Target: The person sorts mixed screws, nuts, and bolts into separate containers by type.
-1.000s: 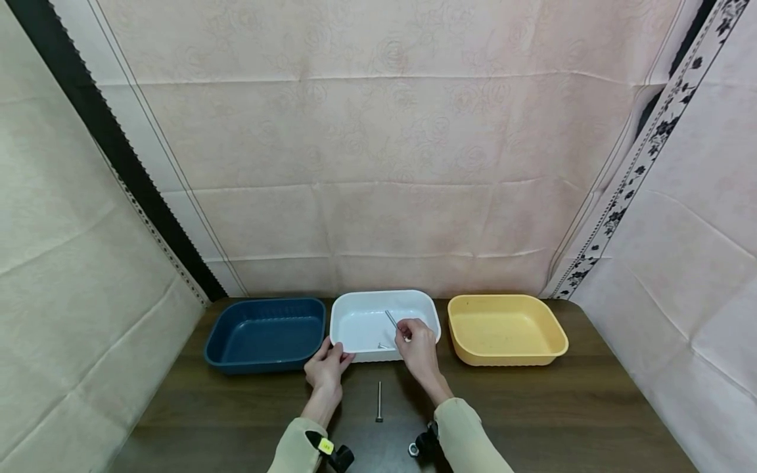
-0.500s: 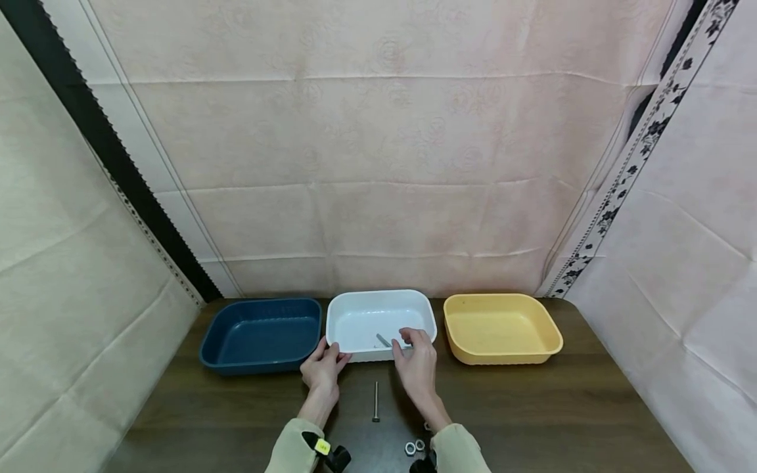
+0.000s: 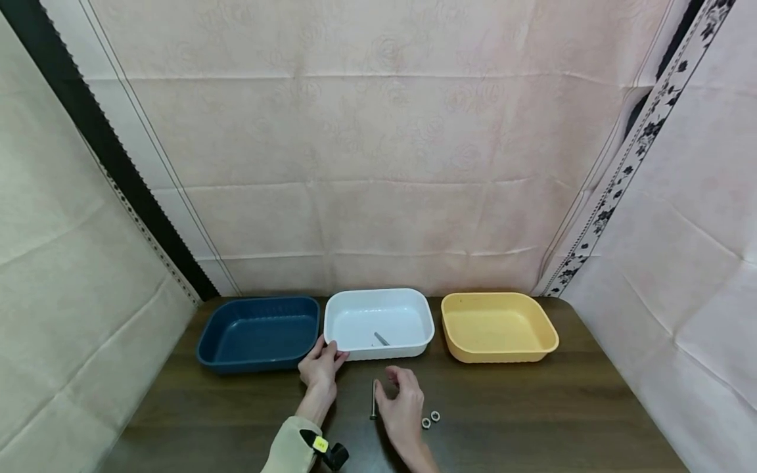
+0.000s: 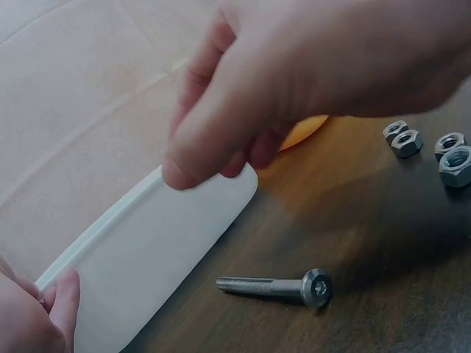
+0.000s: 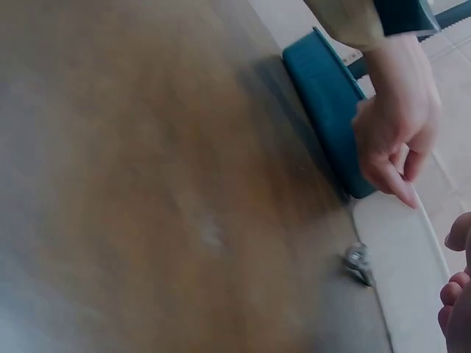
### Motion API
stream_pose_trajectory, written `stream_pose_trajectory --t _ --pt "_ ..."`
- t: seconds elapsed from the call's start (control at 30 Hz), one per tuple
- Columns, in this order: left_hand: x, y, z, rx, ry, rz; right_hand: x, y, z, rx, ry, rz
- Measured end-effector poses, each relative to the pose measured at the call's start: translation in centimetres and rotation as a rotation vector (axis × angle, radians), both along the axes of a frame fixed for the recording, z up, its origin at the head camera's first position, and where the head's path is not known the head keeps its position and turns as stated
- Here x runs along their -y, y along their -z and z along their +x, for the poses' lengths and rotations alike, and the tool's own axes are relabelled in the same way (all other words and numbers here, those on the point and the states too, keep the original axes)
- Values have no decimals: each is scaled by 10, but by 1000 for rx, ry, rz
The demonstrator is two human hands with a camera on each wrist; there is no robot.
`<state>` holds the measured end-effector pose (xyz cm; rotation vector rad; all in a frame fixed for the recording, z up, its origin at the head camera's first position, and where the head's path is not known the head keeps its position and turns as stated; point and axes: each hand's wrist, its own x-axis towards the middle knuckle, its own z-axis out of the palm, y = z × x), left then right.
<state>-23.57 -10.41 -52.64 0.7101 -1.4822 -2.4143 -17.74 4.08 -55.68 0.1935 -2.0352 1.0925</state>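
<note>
My left hand (image 3: 319,373) pinches the front left corner of the white tray (image 3: 378,353), thumb over the rim. In the left wrist view, a bolt (image 4: 272,287) with a round socket head lies on the table in front of that tray. My right hand (image 3: 402,408) hovers just right of this bolt, fingers loosely bent, with nothing visible between them. Another bolt (image 3: 381,339) lies inside the white tray. Several hex nuts (image 4: 406,143) are on the wood to the right of the right hand; the head view shows part of this group.
Left of the white tray sits a dark blue tray (image 3: 258,362), its side close to my left hand. A yellow tray (image 3: 499,355) stands on the right. Behind all three trays hangs a pale cloth (image 3: 378,197) at the back edge of the wooden table (image 3: 520,420).
My right hand let go of a bolt in the white tray, then came back toward the table bolt. More nuts came into sight as its arm shifted. The left hand stays on the tray.
</note>
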Motion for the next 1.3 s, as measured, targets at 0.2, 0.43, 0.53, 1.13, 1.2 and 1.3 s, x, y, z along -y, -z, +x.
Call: stream_pose_trajectory --t 0.2,0.43,0.53,1.13,1.2,1.3 --pt "0 1 1 -2 -4 1 9 5 14 95 19 1" --pt "1 0 1 -9 -6 8 16 8 20 242 41 4" --pt "1 0 2 -13 -3 7 17 10 20 226 47 11" --pt "1 -1 2 -9 -7 12 24 22 20 271 102 25" --pt "1 -1 1 -7 -10 10 25 21 19 286 107 30" --pt "0 0 1 -8 -9 9 26 21 19 287 111 44"
